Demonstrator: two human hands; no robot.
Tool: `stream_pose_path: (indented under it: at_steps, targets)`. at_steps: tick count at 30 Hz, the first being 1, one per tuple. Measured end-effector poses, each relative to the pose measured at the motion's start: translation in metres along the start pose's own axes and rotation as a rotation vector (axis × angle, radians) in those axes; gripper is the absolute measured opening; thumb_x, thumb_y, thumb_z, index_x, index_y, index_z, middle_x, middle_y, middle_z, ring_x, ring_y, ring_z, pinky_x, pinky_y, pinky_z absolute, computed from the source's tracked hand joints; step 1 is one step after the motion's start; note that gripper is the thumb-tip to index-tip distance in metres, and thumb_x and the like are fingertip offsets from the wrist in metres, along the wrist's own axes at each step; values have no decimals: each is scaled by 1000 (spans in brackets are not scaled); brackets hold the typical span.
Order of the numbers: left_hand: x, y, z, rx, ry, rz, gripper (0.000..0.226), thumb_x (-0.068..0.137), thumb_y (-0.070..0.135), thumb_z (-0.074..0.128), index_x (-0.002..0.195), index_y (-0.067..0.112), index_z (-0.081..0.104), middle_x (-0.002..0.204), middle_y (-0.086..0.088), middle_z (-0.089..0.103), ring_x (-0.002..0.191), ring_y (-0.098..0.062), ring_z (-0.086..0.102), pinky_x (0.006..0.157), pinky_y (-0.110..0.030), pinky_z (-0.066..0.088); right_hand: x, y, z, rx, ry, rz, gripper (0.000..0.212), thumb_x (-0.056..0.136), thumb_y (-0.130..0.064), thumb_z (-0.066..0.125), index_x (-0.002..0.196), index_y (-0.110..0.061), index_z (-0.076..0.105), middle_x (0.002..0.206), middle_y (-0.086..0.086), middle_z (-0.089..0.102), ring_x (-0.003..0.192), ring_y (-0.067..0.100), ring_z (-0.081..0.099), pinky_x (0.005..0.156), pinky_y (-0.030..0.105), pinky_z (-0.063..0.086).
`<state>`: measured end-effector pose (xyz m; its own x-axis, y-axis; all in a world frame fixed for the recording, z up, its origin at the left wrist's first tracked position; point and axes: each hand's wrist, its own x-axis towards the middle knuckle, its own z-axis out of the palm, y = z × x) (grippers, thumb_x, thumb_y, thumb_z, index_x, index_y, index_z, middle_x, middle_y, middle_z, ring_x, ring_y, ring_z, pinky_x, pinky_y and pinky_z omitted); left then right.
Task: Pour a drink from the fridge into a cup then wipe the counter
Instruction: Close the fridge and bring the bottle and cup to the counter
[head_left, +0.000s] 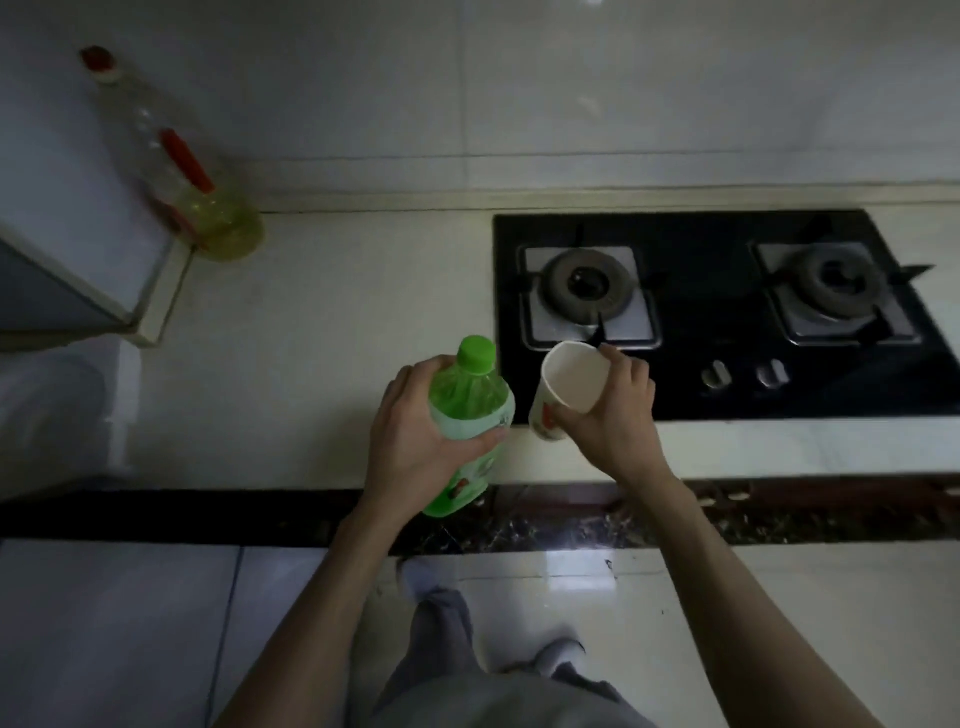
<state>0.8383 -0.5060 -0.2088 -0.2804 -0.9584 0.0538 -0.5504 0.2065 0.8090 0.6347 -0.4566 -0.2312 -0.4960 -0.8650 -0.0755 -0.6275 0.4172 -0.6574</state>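
Counter beside black gas hob

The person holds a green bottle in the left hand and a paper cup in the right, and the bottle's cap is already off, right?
Not quite: the head view shows the green cap on the green bottle. The rest holds: the left hand grips the bottle, the right hand holds the paper cup.
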Motion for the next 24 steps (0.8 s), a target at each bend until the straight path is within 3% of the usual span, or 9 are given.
stream_pose_path:
  at_steps: [7,11,19,24]
  targets:
    - [-51,90,126,-66,-185,85,79,53,47,89,122,32,54,116,12,59,105,-8,58,92,-36,50,-60,130,-123,28,145,191,86,74,-29,76,144,-10,31,136,18,35,122,37,34,100,43,32]
    - [-73,144,187,-70,-352,192,76,55,45,89,120,37,51,115,13,58,105,-6,56,92,-33,50,-97,188,-174,61,236,318,86,75,-33,76,145,-13,30,135,16,35,125,34,31,103,44,34]
    - [-101,225,279,-121,-598,359,75,54,44,89,116,47,47,116,17,55,110,-6,54,94,-38,50,-147,268,-243,79,412,509,89,75,-34,78,146,-9,31,137,15,37,126,32,35,102,38,33]
    - [-105,256,331,-105,-677,416,78,56,45,88,123,39,49,118,17,54,113,-7,52,96,-38,48,-158,304,-271,72,466,595,88,77,-35,76,146,-6,31,137,15,37,130,32,32,106,41,32]
